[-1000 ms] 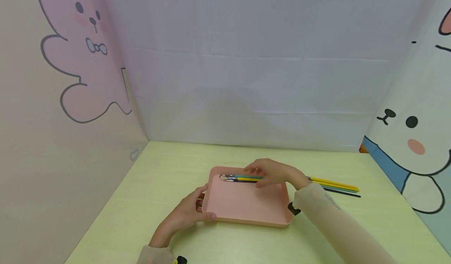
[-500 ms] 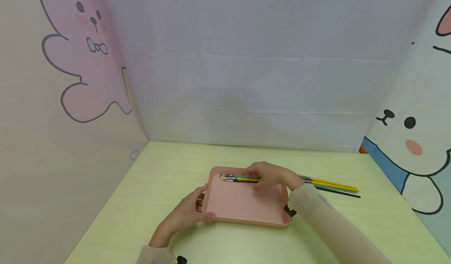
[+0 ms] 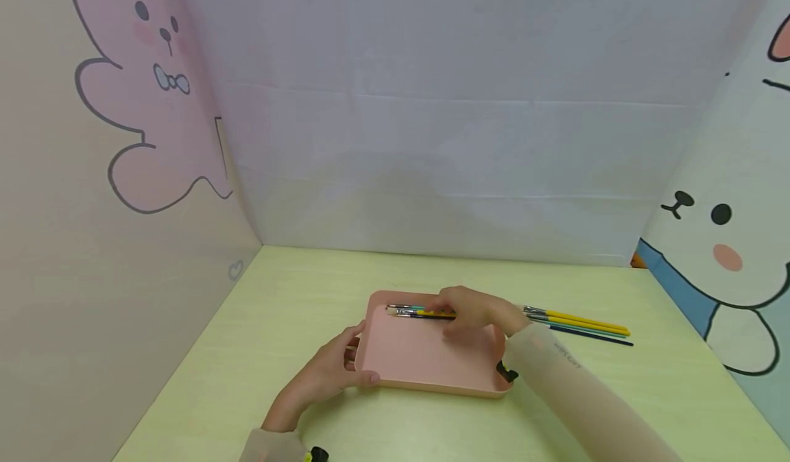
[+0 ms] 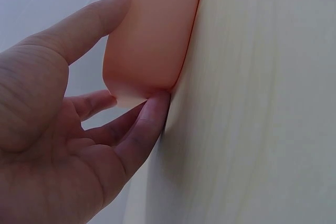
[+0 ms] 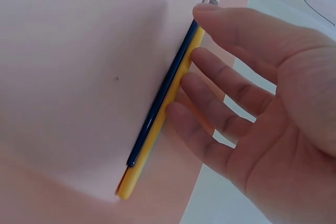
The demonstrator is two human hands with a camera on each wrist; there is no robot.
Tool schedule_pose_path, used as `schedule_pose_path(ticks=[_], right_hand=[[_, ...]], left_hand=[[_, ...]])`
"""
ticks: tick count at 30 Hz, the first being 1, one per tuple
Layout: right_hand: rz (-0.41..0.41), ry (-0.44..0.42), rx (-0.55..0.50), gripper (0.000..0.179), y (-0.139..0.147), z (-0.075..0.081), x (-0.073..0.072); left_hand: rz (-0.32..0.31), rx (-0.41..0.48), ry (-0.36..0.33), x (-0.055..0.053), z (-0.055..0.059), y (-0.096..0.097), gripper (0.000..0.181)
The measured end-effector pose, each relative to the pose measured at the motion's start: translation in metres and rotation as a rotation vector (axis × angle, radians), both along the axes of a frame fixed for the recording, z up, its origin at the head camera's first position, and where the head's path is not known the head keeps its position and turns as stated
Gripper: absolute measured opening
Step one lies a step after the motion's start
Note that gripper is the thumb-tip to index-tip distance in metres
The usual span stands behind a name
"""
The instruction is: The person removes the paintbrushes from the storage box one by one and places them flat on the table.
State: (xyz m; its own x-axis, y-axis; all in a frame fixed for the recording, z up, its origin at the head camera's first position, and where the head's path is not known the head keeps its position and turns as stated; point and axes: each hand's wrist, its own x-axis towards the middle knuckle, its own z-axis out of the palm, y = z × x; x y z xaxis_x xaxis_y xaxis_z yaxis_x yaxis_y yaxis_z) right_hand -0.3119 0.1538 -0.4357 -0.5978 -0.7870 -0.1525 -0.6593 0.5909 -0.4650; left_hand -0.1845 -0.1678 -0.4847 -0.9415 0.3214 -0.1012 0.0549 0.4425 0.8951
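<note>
A shallow pink tray [image 3: 432, 362] sits on the table in the head view. My left hand [image 3: 330, 366] grips its front left corner, thumb on the front wall and fingers at the side, as the left wrist view shows too. Several thin paintbrushes [image 3: 404, 313] lie along the tray's far side, bristles to the left. In the right wrist view a dark blue paintbrush [image 5: 163, 90] lies beside a yellow paintbrush [image 5: 158, 124]. My right hand [image 3: 474, 311] is over them, its loosely bent fingertips at the yellow handle and the thumb near the bristle end. A teal brush is mostly hidden.
Right of the tray, several more paintbrushes [image 3: 589, 323] with yellow, teal and dark handles lie on the pale yellow table [image 3: 308, 284]. A white sheet [image 3: 432, 140] hangs behind, with cartoon-printed sheets at both sides.
My right hand has shifted slightly toward the front and left over the brushes, so more of the brushes on the table shows. The left hand and tray have stayed put.
</note>
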Motion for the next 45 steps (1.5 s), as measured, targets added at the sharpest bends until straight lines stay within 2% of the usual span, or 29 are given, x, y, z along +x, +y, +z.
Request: schedule_pose_path(ticks=[6, 14, 17, 26, 35, 45], right_hand=[[0.01, 0.005, 0.009, 0.045, -0.002, 0.0, 0.001], [0.069, -0.007, -0.017, 0.043, -0.005, -0.002, 0.004], [0.055, -0.005, 0.006, 0.042, -0.007, -0.003, 0.005], [-0.085, 0.025, 0.155, 0.047, -0.014, -0.004, 0.012], [-0.067, 0.02, 0.154, 0.048, -0.016, -0.004, 0.012], [-0.083, 0.0, 0.121, 0.047, -0.013, -0.004, 0.015]], left_hand=[[-0.007, 0.02, 0.005, 0.0, 0.001, 0.001, 0.108], [-0.007, 0.025, 0.002, 0.0, 0.002, 0.001, 0.107], [-0.003, 0.021, 0.001, 0.001, 0.002, 0.002, 0.107], [-0.002, 0.013, -0.002, -0.001, 0.003, 0.003, 0.108], [-0.003, 0.015, -0.002, -0.001, 0.002, 0.002, 0.108], [0.009, -0.016, 0.001, -0.002, -0.001, 0.001, 0.108]])
